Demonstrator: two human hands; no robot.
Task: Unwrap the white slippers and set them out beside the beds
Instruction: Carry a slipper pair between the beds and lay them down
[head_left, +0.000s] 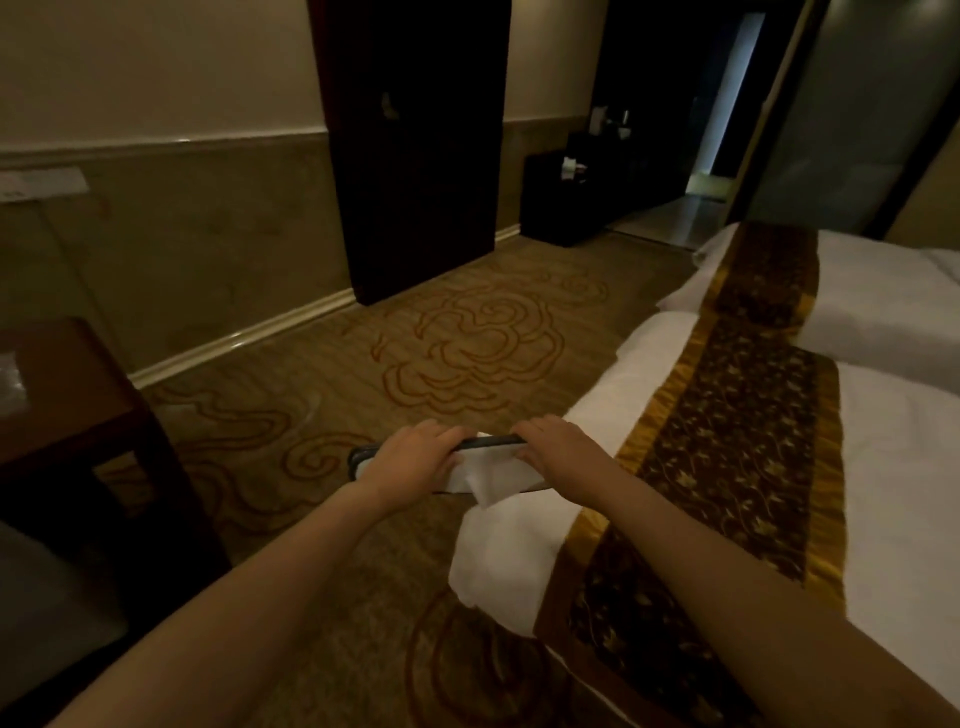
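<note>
Both my hands hold a flat pair of white slippers (485, 470) with a dark sole edge, out in front of me above the carpet at the foot corner of the near bed (883, 467). My left hand (410, 457) grips the left end of the slippers and my right hand (558, 449) grips the right end. A loose flap of white wrapping (488, 491) hangs below the slippers between my hands. A second bed (883, 296) lies behind the near one, on the right.
Patterned carpet (467, 343) stretches ahead and left. A dark wooden table (67, 415) stands at the left. A dark wardrobe (415, 156) is against the far wall, a low dark cabinet (561, 202) beyond it. Gold-brown runners (727, 441) cross both beds.
</note>
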